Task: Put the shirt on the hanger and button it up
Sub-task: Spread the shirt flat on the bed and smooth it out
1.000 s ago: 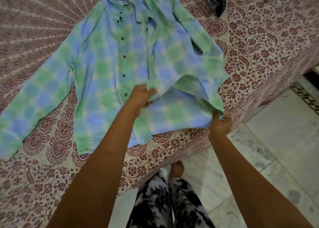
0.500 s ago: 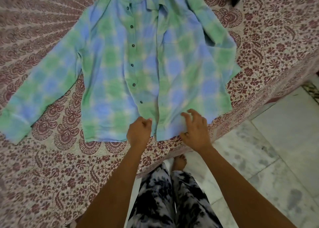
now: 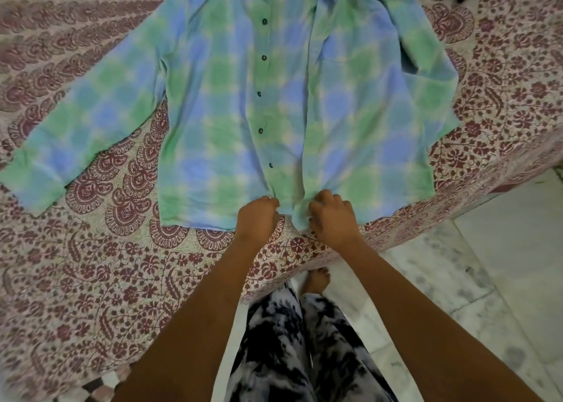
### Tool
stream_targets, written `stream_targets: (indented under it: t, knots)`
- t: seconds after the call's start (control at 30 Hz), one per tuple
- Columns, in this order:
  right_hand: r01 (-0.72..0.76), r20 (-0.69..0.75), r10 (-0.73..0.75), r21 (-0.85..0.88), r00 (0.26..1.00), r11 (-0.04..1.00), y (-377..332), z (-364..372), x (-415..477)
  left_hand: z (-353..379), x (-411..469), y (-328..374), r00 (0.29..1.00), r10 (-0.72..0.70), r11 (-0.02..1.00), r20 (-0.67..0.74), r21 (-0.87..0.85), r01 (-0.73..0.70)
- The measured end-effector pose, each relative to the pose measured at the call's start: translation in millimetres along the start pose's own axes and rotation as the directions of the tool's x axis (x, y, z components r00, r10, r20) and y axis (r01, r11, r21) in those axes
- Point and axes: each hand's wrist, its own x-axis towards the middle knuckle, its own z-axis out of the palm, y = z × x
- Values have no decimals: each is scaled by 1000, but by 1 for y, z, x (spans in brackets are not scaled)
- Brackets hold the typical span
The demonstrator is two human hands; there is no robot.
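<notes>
Maroon floral bedspread (image 3: 91, 280) covers the bed, soft green-blue check shirt (image 3: 213, 97) spread flat on it, front up. Left hand (image 3: 257, 219) and right hand (image 3: 330, 216), knuckles up, each pinched on the hem's front edges, nearly touching.

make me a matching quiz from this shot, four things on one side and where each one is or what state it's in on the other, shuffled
Things:
1. left hand
2. right hand
3. shirt
4. bare foot

Places or states:
A. spread flat on the patterned bedspread, front open
B. on the marble floor beside the bed edge
C. pinching the hem of the panel that carries the buttons
D. pinching the hem of the panel with the chest pocket

Pairs: 1-C, 2-D, 3-A, 4-B
</notes>
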Motion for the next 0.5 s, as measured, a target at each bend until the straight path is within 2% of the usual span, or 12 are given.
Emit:
stream_targets:
  t: [0.1, 0.17, 0.23, 0.3, 0.33, 0.4, 0.47, 0.5]
  knots:
    - [62, -50, -52, 236, 997, 970, 6, -12, 0, -13, 3, -5, 997, -14, 931, -71, -364, -13]
    - [-28, 88, -9, 410, 996, 912, 4, -15, -3, -19, 1, -11, 1000, -26, 878, -11, -478, 17]
    - [-175, 303, 13, 514, 953, 840, -3, -15, -3, -24, 4, -23, 974, 5, 889, 228, -447, 100]
    - [-207, 319, 38, 515, 947, 832, -6, -10, 2, -31, 9, -32, 885, 36, 916, 464, -369, 156]
    - [-206, 291, 61, 502, 955, 840, -7, -12, 7, -36, 13, -33, 857, 35, 932, 513, -327, 158]
    - [-219, 227, 130, 429, 965, 876, -13, -19, 21, -44, 27, -37, 878, 31, 973, 477, -214, 82]
    - [-219, 153, 175, 347, 973, 912, -17, -26, 38, -54, 42, -37, 956, 20, 987, 291, -156, 27]
    - [-235, 116, 209, 314, 971, 920, -18, -30, 46, -59, 50, -36, 983, 7, 980, 183, -197, 29]
